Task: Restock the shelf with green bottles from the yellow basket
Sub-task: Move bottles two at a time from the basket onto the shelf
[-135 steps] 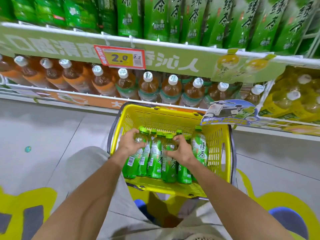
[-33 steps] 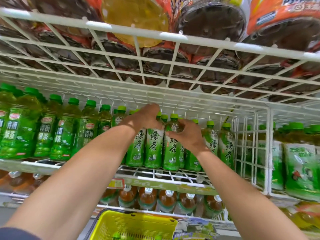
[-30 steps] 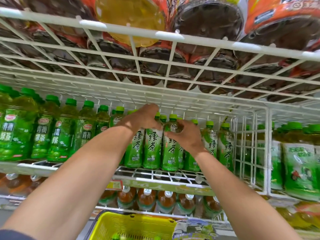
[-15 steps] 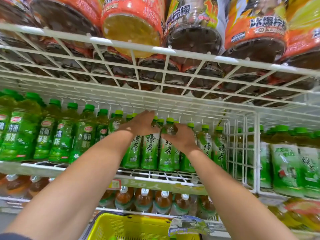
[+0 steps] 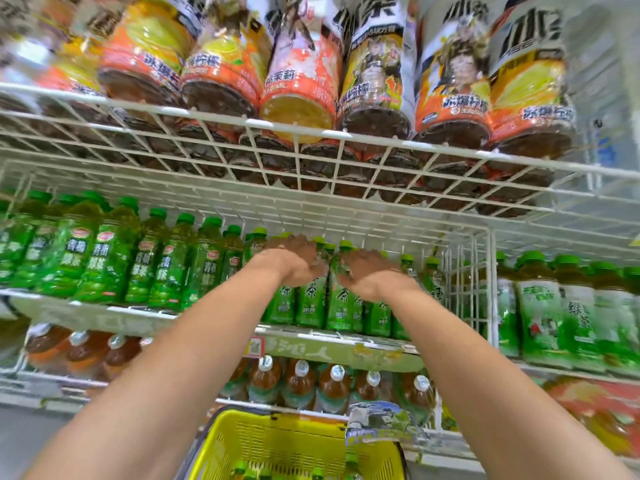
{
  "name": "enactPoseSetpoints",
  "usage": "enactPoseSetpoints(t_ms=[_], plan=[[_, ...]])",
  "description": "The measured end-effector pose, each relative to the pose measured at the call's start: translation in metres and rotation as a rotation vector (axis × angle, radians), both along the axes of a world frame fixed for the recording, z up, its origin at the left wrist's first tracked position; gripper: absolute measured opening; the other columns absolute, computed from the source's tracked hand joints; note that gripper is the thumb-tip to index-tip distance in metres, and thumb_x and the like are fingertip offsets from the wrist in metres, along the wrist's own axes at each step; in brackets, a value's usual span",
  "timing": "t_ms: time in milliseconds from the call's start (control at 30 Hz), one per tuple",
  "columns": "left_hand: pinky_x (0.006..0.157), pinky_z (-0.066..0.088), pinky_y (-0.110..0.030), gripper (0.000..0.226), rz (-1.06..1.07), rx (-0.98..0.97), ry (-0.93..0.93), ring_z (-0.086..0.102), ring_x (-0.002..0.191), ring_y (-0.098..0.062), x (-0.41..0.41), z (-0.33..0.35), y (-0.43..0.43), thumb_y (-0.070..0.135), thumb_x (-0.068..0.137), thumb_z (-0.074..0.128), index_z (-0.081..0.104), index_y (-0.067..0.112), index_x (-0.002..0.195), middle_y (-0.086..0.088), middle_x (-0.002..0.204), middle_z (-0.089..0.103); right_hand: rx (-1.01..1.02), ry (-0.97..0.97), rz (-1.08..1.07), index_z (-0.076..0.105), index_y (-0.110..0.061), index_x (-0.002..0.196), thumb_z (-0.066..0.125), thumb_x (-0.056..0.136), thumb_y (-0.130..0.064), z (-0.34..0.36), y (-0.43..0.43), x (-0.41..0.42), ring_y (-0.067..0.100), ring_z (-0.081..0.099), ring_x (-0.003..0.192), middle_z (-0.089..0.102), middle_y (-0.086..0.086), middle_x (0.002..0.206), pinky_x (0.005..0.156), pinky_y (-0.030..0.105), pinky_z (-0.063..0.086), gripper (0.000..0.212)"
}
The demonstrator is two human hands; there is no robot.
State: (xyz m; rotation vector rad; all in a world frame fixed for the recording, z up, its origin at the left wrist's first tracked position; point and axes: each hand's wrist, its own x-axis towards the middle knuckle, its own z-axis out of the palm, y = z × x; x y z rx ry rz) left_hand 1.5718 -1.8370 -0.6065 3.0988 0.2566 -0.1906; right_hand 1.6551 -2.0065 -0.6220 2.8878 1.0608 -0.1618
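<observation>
Green tea bottles [image 5: 311, 303] with green caps stand upright in a group on the white wire shelf [image 5: 332, 336], mid-frame. My left hand [image 5: 291, 263] curls over the necks of the left bottles of the group. My right hand [image 5: 367, 273] curls over the necks of the right ones. The view is blurred and my fingers are partly hidden behind the caps. The yellow basket [image 5: 277, 441] sits at the bottom centre, between my forearms, with a few green caps [image 5: 249, 472] showing inside.
A wire shelf above carries large orange-labelled bottles [image 5: 298, 81] close over my hands. Other green bottles [image 5: 104, 258] fill the shelf to the left. A wire divider [image 5: 464, 282] stands to the right, with more green bottles [image 5: 554, 306] beyond. Brown tea bottles [image 5: 301, 382] line the shelf below.
Both hands carried green bottles from the basket up to the shelf. Over the last second they stay on the bottle necks while the view tilts upward.
</observation>
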Motion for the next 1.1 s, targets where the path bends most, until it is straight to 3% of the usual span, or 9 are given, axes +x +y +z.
enactPoseSetpoints(t_ms=[100,167,267,367,500,833,1000,1100], plan=[[0.105,0.043,-0.042,0.069,0.005,0.027,0.042,0.055,0.128,-0.031,-0.029,0.003,-0.015,0.064,0.103,0.027,0.06,0.01,0.129,-0.015,0.143,0.056,-0.026,0.015,0.013,0.029,-0.019,0.158,0.04,0.102,-0.058,0.005,-0.011,-0.026,0.033,0.048,0.137,0.041,0.013,0.157,0.107,0.046,0.045,0.069],[0.097,0.049,-0.044,0.07,0.008,0.07,-0.01,0.061,0.114,-0.031,-0.045,0.001,-0.02,0.07,0.099,0.028,0.064,0.011,0.115,-0.013,0.131,0.063,-0.028,-0.002,0.005,0.036,-0.015,0.155,0.038,0.103,-0.06,0.009,-0.017,-0.041,0.034,0.054,0.13,0.05,0.013,0.151,0.102,0.044,0.049,0.069],[0.099,0.048,-0.049,0.071,0.017,0.126,-0.036,0.057,0.119,-0.034,-0.068,0.001,-0.027,0.071,0.098,0.028,0.061,0.013,0.123,-0.015,0.135,0.059,0.009,-0.031,-0.008,0.037,-0.017,0.154,0.041,0.101,-0.062,0.015,-0.026,-0.06,0.035,0.052,0.132,0.05,0.014,0.15,0.105,0.048,0.047,0.07],[0.107,0.041,-0.049,0.074,0.0,0.133,-0.039,0.047,0.133,-0.036,-0.093,0.005,-0.033,0.069,0.099,0.027,0.051,0.012,0.14,-0.018,0.147,0.048,0.018,-0.046,0.01,0.028,-0.017,0.158,0.042,0.101,-0.06,0.019,-0.032,-0.076,0.038,0.037,0.143,0.039,0.016,0.157,0.113,0.053,0.038,0.073],[0.109,0.041,-0.05,0.075,0.033,0.105,-0.086,0.045,0.136,-0.037,-0.127,0.009,-0.024,0.069,0.098,0.031,0.049,0.01,0.14,-0.02,0.147,0.048,0.047,-0.056,0.107,0.022,-0.016,0.161,0.04,0.101,-0.06,0.02,-0.019,-0.099,0.039,0.029,0.147,0.031,0.018,0.161,0.117,0.053,0.033,0.077],[0.108,0.043,-0.048,0.077,0.197,0.139,-0.065,0.047,0.135,-0.033,-0.224,-0.003,0.028,0.069,0.097,0.034,0.046,0.01,0.145,-0.017,0.144,0.051,0.083,0.055,0.33,0.041,-0.011,0.149,0.042,0.1,-0.062,-0.03,0.058,-0.174,0.039,0.05,0.131,0.05,0.019,0.144,0.103,0.052,0.047,0.071],[0.102,0.046,-0.045,0.07,0.211,0.068,0.0,0.054,0.127,-0.035,-0.236,-0.047,0.031,0.069,0.096,0.036,0.054,0.015,0.135,-0.017,0.136,0.057,0.124,0.122,0.329,0.045,-0.013,0.145,0.047,0.099,-0.058,-0.078,0.041,-0.191,0.038,0.052,0.127,0.055,0.018,0.137,0.1,0.047,0.048,0.064],[0.102,0.047,-0.046,0.079,0.152,0.016,0.056,0.055,0.124,-0.036,-0.226,-0.095,0.017,0.077,0.089,0.031,0.056,0.016,0.132,-0.017,0.136,0.058,0.099,0.19,0.251,0.047,-0.013,0.144,0.048,0.098,-0.058,-0.122,0.021,-0.191,0.039,0.055,0.125,0.058,0.02,0.133,0.098,0.046,0.048,0.064]])
